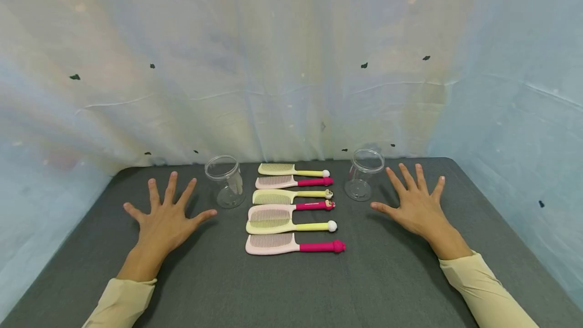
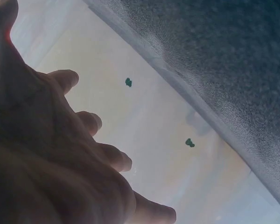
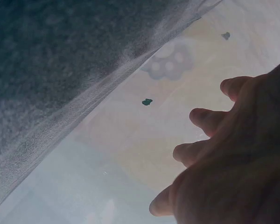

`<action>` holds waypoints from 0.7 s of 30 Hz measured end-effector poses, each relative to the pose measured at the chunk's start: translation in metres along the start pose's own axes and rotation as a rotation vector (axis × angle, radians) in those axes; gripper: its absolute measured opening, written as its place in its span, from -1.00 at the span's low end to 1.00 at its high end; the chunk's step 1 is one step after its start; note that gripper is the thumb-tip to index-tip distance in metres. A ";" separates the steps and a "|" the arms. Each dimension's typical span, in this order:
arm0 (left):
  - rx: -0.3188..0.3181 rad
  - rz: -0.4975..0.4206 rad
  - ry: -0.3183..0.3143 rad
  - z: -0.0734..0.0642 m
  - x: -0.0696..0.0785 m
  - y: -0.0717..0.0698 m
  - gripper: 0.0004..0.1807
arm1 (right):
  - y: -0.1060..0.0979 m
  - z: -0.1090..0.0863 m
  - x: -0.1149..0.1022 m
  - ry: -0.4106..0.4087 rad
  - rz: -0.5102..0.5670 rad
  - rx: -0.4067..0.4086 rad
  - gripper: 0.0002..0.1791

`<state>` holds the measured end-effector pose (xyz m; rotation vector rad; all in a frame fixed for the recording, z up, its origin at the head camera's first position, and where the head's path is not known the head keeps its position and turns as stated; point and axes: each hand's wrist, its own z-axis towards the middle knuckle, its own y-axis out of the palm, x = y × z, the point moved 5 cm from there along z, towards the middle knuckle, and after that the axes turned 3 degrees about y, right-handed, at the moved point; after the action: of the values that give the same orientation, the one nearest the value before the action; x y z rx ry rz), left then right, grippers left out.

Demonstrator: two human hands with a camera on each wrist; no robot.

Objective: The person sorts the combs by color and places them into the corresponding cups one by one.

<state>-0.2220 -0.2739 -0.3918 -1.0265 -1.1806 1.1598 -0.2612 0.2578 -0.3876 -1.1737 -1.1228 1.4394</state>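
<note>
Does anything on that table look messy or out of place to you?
One small thing: fourth from the far end, a pink comb has its toothed head seemingly overlapping that of the yellow comb just nearer, while the other combs lie side by side. Nothing looks spilled or broken.

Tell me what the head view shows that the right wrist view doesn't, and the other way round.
Only the head view: the left hand, six combs in pink and yellow, two clear cups and the pale yellow sleeves.

Only the right wrist view: a close-up of the right hand, and distinct pale spots inside a grey patch on the backdrop.

Both: the right hand with its fingers spread, the dark table surface, and the pale curtain with small dark marks.
</note>
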 end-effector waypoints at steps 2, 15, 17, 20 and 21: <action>-0.002 0.002 -0.002 -0.001 0.000 -0.001 0.12 | 0.000 0.000 -0.001 -0.002 -0.001 0.000 0.18; 0.025 0.005 0.011 0.001 0.002 -0.006 0.13 | -0.003 0.007 0.003 -0.016 0.010 0.020 0.18; 0.026 0.003 0.018 0.001 0.004 -0.006 0.13 | -0.002 0.007 0.003 -0.020 0.018 0.019 0.18; 0.021 0.000 0.018 -0.002 0.005 -0.006 0.13 | -0.001 0.006 0.003 -0.028 0.033 0.019 0.18; 0.019 0.002 0.016 -0.003 0.004 -0.005 0.13 | -0.001 0.005 0.002 -0.034 0.041 0.023 0.17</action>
<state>-0.2186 -0.2705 -0.3867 -1.0211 -1.1542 1.1609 -0.2663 0.2599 -0.3865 -1.1660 -1.1080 1.5045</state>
